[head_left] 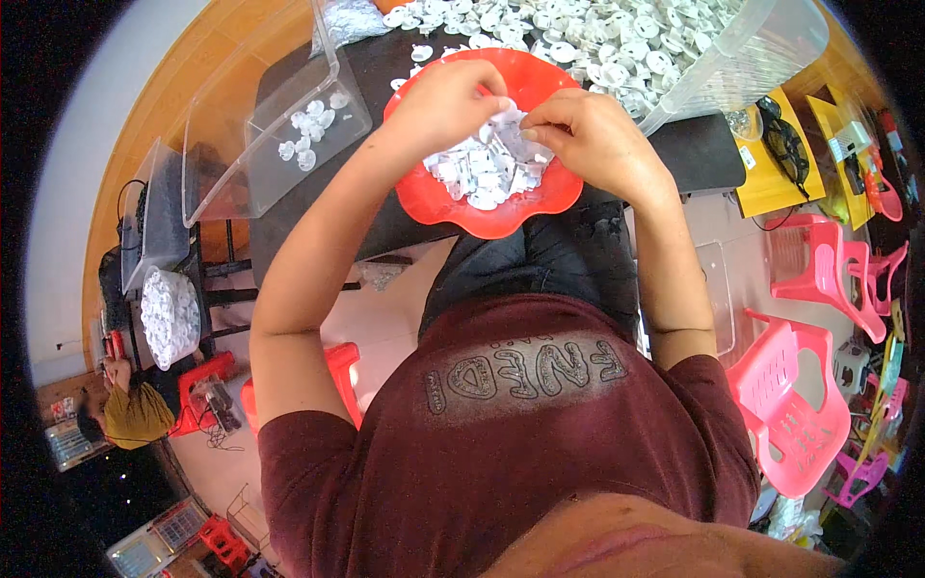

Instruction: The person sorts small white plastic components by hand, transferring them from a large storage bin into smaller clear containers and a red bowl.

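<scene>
Both my hands are over a red bowl [453, 214] with a wavy rim, which sits at the near edge of the black table. Small, flat white pieces [487, 175] fill its middle. My left hand [458, 101] is closed in a pinch above the bowl's left side, fingertips at the white pieces. From the right, my right hand [590, 135] also pinches, its thumb and forefinger close to the left fingertips. Whatever lies between the fingers of either hand is too small to make out.
Beyond the bowl spreads a heap of white round pieces [626, 43]. A clear bin [347, 116] at left holds several more; another clear bin [761, 48] leans at right. Pink chairs [795, 405] stand right. Far left are a clear bag of white pieces [171, 318] and another person [135, 414].
</scene>
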{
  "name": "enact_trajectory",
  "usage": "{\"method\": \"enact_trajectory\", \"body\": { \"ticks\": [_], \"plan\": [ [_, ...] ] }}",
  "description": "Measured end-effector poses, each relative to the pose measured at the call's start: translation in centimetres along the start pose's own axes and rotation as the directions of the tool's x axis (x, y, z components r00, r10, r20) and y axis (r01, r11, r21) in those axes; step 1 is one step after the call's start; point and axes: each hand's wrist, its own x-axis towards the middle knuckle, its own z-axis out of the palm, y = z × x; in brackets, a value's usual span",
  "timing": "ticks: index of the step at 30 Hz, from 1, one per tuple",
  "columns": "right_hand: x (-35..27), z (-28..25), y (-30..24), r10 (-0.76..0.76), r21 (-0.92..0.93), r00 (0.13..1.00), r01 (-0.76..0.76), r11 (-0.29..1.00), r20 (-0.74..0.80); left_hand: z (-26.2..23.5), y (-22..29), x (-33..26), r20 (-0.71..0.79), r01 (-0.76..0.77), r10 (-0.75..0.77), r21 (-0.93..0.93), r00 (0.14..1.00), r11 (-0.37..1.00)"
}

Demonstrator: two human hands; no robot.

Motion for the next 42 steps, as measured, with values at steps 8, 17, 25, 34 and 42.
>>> {"method": "enact_trajectory", "body": {
  "ticks": [8,17,25,34,42],
  "plan": [
    [-0.1,0.1,-1.5,0.11,0.232,0.988,-0.082,0.969,-0.109,-1.1,1.3,-3.0,-0.005,0.184,-0.35,-0.843,0.937,0.505],
    [-0.1,1.3,-2.8,0.18,0.523,0.953,-0.027,0.852,-0.245,-0.2,3.6,-4.8,-0.024,0.097,-0.397,-0.955,0.918,0.281],
    [0.0,1.7,-3.2,0.302,0.783,0.925,-0.006,0.622,-0.233,-0.4,4.4,-6.1,-0.049,0.038,-0.383,-0.975,0.922,0.217],
    [0.2,1.8,-2.5,0.324,0.923,0.932,0.026,0.383,-0.161,-0.3,5.5,-6.3,-0.039,-0.016,-0.406,-0.998,0.913,0.059],
    [0.2,1.9,-2.2,0.369,0.972,0.926,-0.015,0.235,-0.075,0.3,5.3,-6.3,-0.023,-0.013,-0.432,-1.0,0.901,0.025]
  ]
}}
